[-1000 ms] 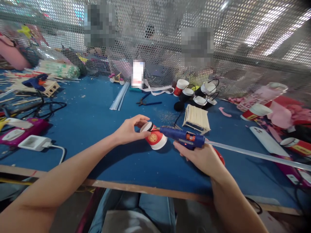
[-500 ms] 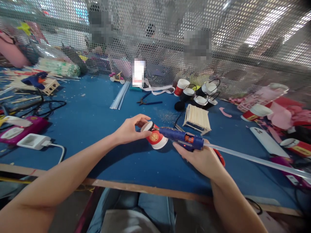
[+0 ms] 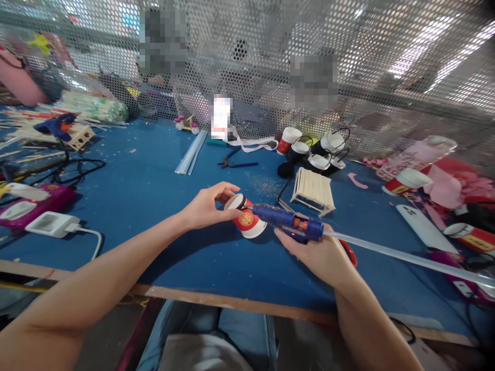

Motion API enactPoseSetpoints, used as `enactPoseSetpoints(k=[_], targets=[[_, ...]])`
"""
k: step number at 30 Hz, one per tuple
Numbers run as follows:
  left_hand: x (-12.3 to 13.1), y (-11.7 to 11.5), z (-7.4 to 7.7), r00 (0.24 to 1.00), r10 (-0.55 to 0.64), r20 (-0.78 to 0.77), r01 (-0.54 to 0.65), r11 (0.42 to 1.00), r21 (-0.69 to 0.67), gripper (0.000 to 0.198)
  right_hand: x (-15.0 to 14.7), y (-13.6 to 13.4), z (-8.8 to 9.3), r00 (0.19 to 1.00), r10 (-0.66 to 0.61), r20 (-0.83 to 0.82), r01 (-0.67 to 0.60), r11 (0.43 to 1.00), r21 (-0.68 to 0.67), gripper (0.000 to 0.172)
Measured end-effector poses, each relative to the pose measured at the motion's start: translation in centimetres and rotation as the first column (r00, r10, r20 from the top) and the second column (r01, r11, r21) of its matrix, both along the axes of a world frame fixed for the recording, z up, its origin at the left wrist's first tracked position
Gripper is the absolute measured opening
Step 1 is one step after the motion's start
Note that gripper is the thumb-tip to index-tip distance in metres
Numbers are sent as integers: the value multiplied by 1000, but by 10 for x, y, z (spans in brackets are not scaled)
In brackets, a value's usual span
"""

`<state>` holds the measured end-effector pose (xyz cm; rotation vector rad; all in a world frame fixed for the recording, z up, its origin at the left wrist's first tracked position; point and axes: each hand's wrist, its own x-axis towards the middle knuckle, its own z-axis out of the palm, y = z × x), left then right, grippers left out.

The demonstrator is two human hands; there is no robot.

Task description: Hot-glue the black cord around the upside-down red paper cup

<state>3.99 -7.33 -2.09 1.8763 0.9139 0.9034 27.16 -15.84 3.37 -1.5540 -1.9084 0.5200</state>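
My left hand (image 3: pixel 207 206) pinches a small red and white paper cup (image 3: pixel 247 222) that lies tilted on the blue table (image 3: pixel 154 196), its base turned up toward my fingers. My right hand (image 3: pixel 319 252) grips a blue hot glue gun (image 3: pixel 288 220) with a long clear glue stick (image 3: pixel 406 256) trailing out to the right. The gun's nozzle touches the cup near its base. Both hands are closed around what they hold.
A popsicle-stick frame (image 3: pixel 313 189), a cluster of paper cups with black handles (image 3: pixel 320 149), pliers (image 3: pixel 235 164) and clear glue sticks (image 3: pixel 191 152) lie behind. A white charger (image 3: pixel 52 225) and cables sit left. Pink craft clutter (image 3: pixel 444 180) fills the right. A perforated metal screen (image 3: pixel 270 62) backs the table.
The glue gun and my right hand have edged slightly left and up against the cup. My left hand and the cup have stayed in place.
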Motion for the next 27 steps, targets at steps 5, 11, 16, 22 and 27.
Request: enactPoseSetpoints(k=[5,11,16,22,27], targets=[[-1,1,1,999,-36,-3,36,999,29,55,-2,-1,1,1000,4,-14,-4,1000,-25,22],[-4,4,2,996,-85,-15,85,995,57,55,5,3,-4,996,7,84,-7,1000,2,21],[-7,7,1,989,-150,-4,150,985,85,54,8,4,1,985,54,165,-57,998,16,24],[-8,9,0,980,-199,21,197,978,63,60,8,3,5,982,76,170,-78,997,4,25],[-9,10,-1,986,-169,-1,168,981,102,44,9,2,1,987,57,150,-58,998,-2,24]])
